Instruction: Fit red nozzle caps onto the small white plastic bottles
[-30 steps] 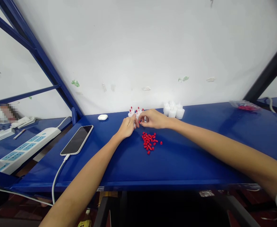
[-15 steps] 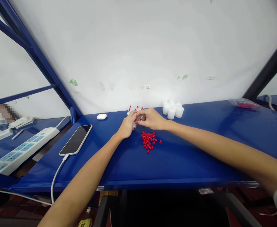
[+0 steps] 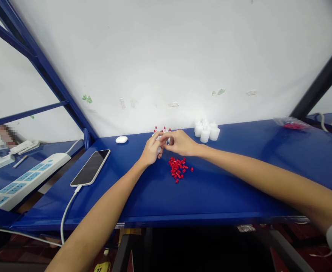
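My left hand (image 3: 149, 151) is closed around a small white bottle (image 3: 159, 150), of which only a sliver shows between the fingers. Over the bottle's top, the thumb and fingers of my right hand (image 3: 180, 142) are pinched together on a small red cap, now covered by the fingertips. Just behind both hands stand several white bottles with red tips (image 3: 164, 129), partly hidden. A loose pile of red caps (image 3: 176, 167) lies on the blue tabletop (image 3: 154, 192), in front of my right hand.
Several white bottles without caps (image 3: 205, 134) stand close together near the wall. A clear bag with red pieces (image 3: 293, 125) lies far right. Left are a white earphone case (image 3: 121, 139), a phone (image 3: 90, 168) on a cable, and a power strip (image 3: 31, 179).
My fingers have shifted slightly around the bottle's top, and the red visible between them earlier is now covered. Both arms have stayed almost in place.
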{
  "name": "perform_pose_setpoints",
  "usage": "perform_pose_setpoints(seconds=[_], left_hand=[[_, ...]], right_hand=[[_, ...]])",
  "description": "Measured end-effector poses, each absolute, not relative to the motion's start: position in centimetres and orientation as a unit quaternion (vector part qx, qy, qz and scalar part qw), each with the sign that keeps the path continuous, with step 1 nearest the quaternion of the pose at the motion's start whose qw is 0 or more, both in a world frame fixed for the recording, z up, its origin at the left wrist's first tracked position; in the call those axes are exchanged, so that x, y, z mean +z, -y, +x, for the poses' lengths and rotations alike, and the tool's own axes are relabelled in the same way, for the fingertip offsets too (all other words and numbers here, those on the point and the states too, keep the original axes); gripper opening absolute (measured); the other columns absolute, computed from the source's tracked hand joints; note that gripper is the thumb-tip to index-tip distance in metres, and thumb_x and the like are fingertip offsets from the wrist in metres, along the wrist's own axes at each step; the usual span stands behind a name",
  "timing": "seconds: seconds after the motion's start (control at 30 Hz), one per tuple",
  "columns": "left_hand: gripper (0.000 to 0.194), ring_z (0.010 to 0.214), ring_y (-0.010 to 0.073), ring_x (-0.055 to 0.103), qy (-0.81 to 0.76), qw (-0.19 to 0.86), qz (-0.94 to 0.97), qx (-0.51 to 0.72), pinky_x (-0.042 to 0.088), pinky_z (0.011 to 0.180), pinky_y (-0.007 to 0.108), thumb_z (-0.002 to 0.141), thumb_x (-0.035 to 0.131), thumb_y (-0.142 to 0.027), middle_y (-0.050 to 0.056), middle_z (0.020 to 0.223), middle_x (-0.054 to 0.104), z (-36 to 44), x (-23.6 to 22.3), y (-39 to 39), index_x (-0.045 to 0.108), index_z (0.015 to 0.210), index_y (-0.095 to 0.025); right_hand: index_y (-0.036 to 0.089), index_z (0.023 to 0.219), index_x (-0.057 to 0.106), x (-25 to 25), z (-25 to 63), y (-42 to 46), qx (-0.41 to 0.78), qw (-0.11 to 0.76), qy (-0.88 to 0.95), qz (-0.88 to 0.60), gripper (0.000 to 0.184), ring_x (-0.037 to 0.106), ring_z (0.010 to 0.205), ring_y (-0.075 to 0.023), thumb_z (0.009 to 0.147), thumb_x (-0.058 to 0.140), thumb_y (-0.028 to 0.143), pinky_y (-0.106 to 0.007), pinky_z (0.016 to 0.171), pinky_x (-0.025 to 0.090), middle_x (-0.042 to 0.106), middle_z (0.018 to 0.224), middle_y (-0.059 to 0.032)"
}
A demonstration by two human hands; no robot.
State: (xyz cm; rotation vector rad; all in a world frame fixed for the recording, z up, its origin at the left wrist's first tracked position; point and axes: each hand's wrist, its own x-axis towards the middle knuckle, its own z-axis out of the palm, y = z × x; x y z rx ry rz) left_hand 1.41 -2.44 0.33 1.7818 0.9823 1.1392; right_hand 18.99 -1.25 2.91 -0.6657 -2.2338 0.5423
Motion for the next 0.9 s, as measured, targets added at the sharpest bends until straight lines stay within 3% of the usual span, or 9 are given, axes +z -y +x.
perform_pose_setpoints(seconds=[0.17,0.33,0.47,0.57,0.73,0.8,0.9], left_hand=[[0.041,0.037,0.0092,0.041,-0.375,0.353,0.7,0.495,0.033,0.04,0.021,0.073,0.044,-0.025,-0.008,0.052,0.05,1.4,0.3,2.3,0.055,0.112,-0.019],[0.041,0.035,0.0083,0.039,-0.362,0.342,0.681,0.537,0.031,0.038,0.02,0.07,0.042,-0.022,-0.01,0.054,0.048,1.9,0.0,2.3,0.05,0.11,-0.022],[0.031,0.035,0.0077,0.039,-0.366,0.34,0.654,0.568,0.029,0.037,0.02,0.074,0.043,-0.027,-0.01,0.055,0.046,1.8,0.1,2.2,0.047,0.105,-0.022],[0.028,0.038,0.0088,0.044,-0.361,0.356,0.66,0.554,0.033,0.038,0.021,0.08,0.044,-0.034,-0.008,0.058,0.047,1.4,0.1,1.9,0.049,0.104,-0.021],[0.036,0.045,0.009,0.051,-0.375,0.379,0.663,0.525,0.038,0.044,0.022,0.087,0.043,-0.045,-0.004,0.072,0.056,1.1,0.0,1.3,0.051,0.114,-0.022],[0.035,0.047,0.0085,0.051,-0.399,0.36,0.664,0.52,0.039,0.047,0.021,0.088,0.042,-0.044,-0.003,0.074,0.057,1.0,0.0,1.1,0.053,0.113,-0.021],[0.031,0.047,0.0083,0.051,-0.44,0.319,0.673,0.502,0.04,0.049,0.022,0.085,0.042,-0.038,-0.003,0.075,0.058,0.5,0.1,0.8,0.059,0.103,-0.019]], right_hand=[[0.016,0.092,0.069,3.1,19.0,1.7,0.193,0.362,0.881,-0.235,0.015,0.056,0.057,-0.0089,0.08,0.061,0.013,-0.024,0.064,0.041,0.07,0.076,0.0007],[0.015,0.089,0.068,3.4,19.4,1.6,0.262,0.361,0.863,-0.239,0.011,0.054,0.052,-0.0083,0.082,0.059,0.018,-0.023,0.056,0.041,0.067,0.072,0.0013],[0.017,0.096,0.071,3.4,19.6,1.4,0.286,0.323,0.888,-0.162,0.021,0.063,0.072,-0.012,0.082,0.056,0.014,-0.024,0.063,0.047,0.073,0.102,-0.0052],[0.02,0.111,0.071,3.3,19.4,1.4,0.248,0.287,0.915,-0.137,0.034,0.065,0.087,-0.0142,0.083,0.053,0.012,-0.026,0.073,0.049,0.073,0.111,-0.0048],[0.021,0.119,0.071,3.6,19.7,1.1,0.152,0.334,0.905,-0.214,0.042,0.064,0.074,-0.0132,0.085,0.05,0.01,-0.027,0.074,0.047,0.076,0.101,-0.0022],[0.02,0.119,0.072,4.0,20.4,0.5,0.101,0.357,0.889,-0.269,0.041,0.065,0.078,-0.015,0.085,0.05,0.011,-0.028,0.076,0.047,0.076,0.105,-0.004],[0.019,0.115,0.075,4.5,21.5,-0.6,0.022,0.318,0.889,-0.329,0.036,0.067,0.086,-0.0194,0.087,0.052,0.015,-0.031,0.079,0.047,0.076,0.111,-0.0068]])
